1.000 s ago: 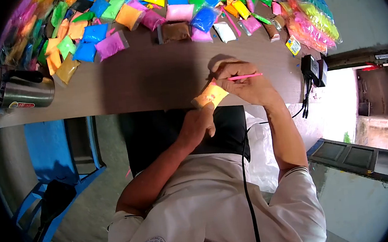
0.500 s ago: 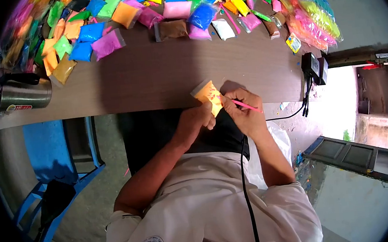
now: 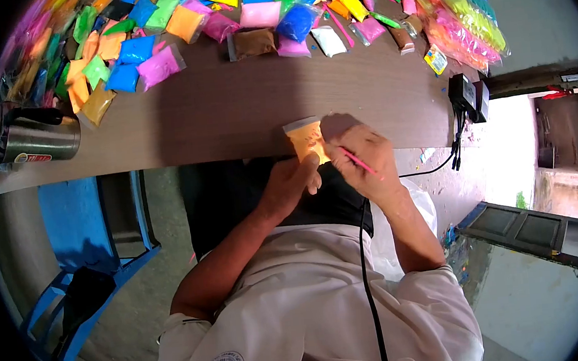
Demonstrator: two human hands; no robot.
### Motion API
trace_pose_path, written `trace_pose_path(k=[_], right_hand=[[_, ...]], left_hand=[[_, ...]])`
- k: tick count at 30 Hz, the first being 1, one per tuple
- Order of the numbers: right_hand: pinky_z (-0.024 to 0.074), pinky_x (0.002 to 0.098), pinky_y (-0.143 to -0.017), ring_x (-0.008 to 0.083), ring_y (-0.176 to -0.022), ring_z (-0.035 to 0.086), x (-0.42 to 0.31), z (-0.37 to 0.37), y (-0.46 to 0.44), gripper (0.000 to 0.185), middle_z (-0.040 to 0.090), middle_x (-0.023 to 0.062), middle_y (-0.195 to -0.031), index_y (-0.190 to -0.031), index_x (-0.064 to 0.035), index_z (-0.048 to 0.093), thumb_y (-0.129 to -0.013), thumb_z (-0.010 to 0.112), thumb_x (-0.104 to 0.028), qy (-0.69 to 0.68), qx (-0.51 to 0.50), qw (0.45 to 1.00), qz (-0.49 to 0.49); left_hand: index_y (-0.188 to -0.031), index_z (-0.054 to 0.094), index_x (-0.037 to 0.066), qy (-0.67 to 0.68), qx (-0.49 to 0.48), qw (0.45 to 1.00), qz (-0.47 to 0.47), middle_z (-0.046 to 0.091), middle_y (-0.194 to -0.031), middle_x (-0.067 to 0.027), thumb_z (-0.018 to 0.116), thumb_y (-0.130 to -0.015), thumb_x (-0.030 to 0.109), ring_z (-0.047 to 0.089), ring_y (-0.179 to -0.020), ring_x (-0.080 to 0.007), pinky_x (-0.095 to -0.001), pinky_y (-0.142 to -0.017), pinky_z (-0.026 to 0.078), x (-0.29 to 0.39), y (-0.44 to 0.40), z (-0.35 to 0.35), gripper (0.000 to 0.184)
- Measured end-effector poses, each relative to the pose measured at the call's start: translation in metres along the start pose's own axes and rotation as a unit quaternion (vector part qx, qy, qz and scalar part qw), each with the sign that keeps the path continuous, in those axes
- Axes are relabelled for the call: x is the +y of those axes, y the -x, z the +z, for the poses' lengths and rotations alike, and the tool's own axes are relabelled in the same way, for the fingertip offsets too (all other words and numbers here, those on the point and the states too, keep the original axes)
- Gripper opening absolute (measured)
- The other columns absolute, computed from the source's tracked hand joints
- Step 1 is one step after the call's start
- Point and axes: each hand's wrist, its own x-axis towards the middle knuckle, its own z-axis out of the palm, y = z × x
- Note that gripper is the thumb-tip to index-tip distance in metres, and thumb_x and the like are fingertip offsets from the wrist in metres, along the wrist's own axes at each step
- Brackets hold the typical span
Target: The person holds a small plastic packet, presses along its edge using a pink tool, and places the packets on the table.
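Two bare hands at work, one orange packet (image 3: 308,137) between them, at the near edge of the wooden table (image 3: 228,110), above the lap. Clamped on the packet's lower end: the left hand (image 3: 294,180), thumb on the front. Closed around one pink stick (image 3: 360,162): the right hand (image 3: 367,156), at the packet's right edge. On the tabletop, one steel mug (image 3: 43,136) at far left, one brown packet (image 3: 253,44), one white packet (image 3: 329,41) and, among the heap, a second pink tool (image 3: 340,29). Behind, dozens of coloured packets (image 3: 261,14), too overlapped to count. At the right edge, two black adapters (image 3: 462,95). Beside the table, one blue chair (image 3: 76,220).

Compared with half a second ago: packet turned straighter, top edge nearly level; pink stick slanting more steeply; right hand bunched higher, closer over the packet.
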Motion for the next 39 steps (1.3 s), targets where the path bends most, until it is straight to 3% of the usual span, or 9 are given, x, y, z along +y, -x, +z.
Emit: trace_pose_path(k=[2,5,20,23,29,31,33,37,39], right_hand=[[0.0472,0.0363,-0.058,0.0311,-0.065,0.058,-0.003,0.001,-0.004,0.006,0.060,0.0111,-0.070,-0.079,-0.0040,0.064,-0.078,0.068,-0.007,0.040,-0.068,0.989,-0.122],[0.0475,0.0376,-0.062,0.0282,-0.068,0.058,0.015,-0.004,-0.020,0.010,0.056,0.0078,-0.071,-0.078,-0.0070,0.059,-0.071,0.065,-0.008,0.125,-0.055,0.976,-0.171],[0.0477,0.0379,-0.061,0.0297,-0.065,0.058,0.024,0.000,-0.032,0.010,0.057,0.0083,-0.069,-0.071,-0.0058,0.057,-0.070,0.067,-0.007,0.041,-0.074,0.983,-0.161],[0.0483,0.0372,-0.063,0.0276,-0.066,0.058,0.030,-0.006,-0.040,0.013,0.056,0.0064,-0.070,-0.070,-0.0066,0.054,-0.068,0.066,-0.007,0.083,-0.064,0.981,-0.160],[0.0469,0.0357,-0.062,0.0270,-0.065,0.057,0.031,0.000,-0.039,0.011,0.054,0.0066,-0.066,-0.071,-0.0080,0.056,-0.070,0.067,-0.008,0.062,-0.057,0.977,-0.194],[0.0464,0.0357,-0.063,0.0273,-0.065,0.057,0.024,-0.006,-0.043,0.010,0.055,0.0058,-0.067,-0.072,-0.0082,0.058,-0.070,0.067,-0.008,0.065,-0.067,0.988,-0.120],[0.0470,0.0365,-0.063,0.0283,-0.066,0.057,0.007,-0.007,-0.038,0.008,0.061,0.0088,-0.074,-0.076,-0.0023,0.061,-0.074,0.068,-0.005,0.030,-0.153,0.978,-0.139],[0.0477,0.0360,-0.064,0.0286,-0.069,0.058,0.014,0.002,-0.039,0.009,0.062,0.0105,-0.083,-0.078,-0.0007,0.061,-0.075,0.068,-0.003,-0.016,-0.064,0.979,-0.192],[0.0480,0.0348,-0.065,0.0289,-0.071,0.058,0.009,0.005,-0.032,0.009,0.062,0.0125,-0.090,-0.080,0.0000,0.060,-0.075,0.068,-0.001,-0.091,-0.089,0.988,-0.092]], left_hand=[[-0.064,0.045,0.010,0.006,-0.006,1.000,-0.003,0.052,-0.062,-0.0033,0.047,-0.097,0.043,0.049,-0.063,-0.0107,-0.0268,-0.064,0.041,0.002,0.001,0.000,0.047],[-0.063,0.045,0.009,-0.029,-0.005,1.000,-0.006,0.052,-0.060,-0.0031,0.046,-0.098,0.045,0.048,-0.060,-0.0102,-0.0260,-0.061,0.040,0.003,0.001,-0.001,0.049],[-0.056,0.051,0.004,-0.060,0.027,0.998,-0.005,0.054,-0.056,-0.0044,0.046,-0.097,0.046,0.050,-0.056,-0.0107,-0.0263,-0.059,0.041,0.011,0.000,0.001,0.058],[-0.056,0.054,0.002,-0.046,0.042,0.998,-0.005,0.054,-0.054,-0.0043,0.048,-0.095,0.037,0.052,-0.053,-0.0119,-0.0281,-0.057,0.042,0.013,0.000,0.003,0.053],[-0.057,0.054,0.004,-0.078,0.023,0.997,0.001,0.055,-0.055,-0.0048,0.046,-0.097,0.046,0.051,-0.055,-0.0116,-0.0265,-0.059,0.041,0.009,0.002,0.000,0.059],[-0.056,0.054,0.004,-0.062,0.029,0.998,-0.005,0.055,-0.055,-0.0044,0.046,-0.096,0.047,0.051,-0.055,-0.0112,-0.0265,-0.059,0.041,0.011,0.000,0.002,0.059],[-0.056,0.055,0.004,-0.068,0.028,0.997,-0.007,0.055,-0.055,-0.0041,0.047,-0.096,0.046,0.052,-0.056,-0.0108,-0.0264,-0.059,0.042,0.007,0.002,-0.002,0.059],[-0.057,0.056,0.005,-0.065,0.025,0.998,-0.006,0.055,-0.055,-0.0028,0.047,-0.096,0.045,0.050,-0.055,-0.0094,-0.0252,-0.058,0.040,0.010,0.002,-0.001,0.057],[-0.057,0.056,0.005,-0.063,0.030,0.997,-0.012,0.055,-0.056,-0.0023,0.048,-0.096,0.044,0.050,-0.056,-0.0087,-0.0246,-0.058,0.039,0.015,0.004,-0.004,0.055]])
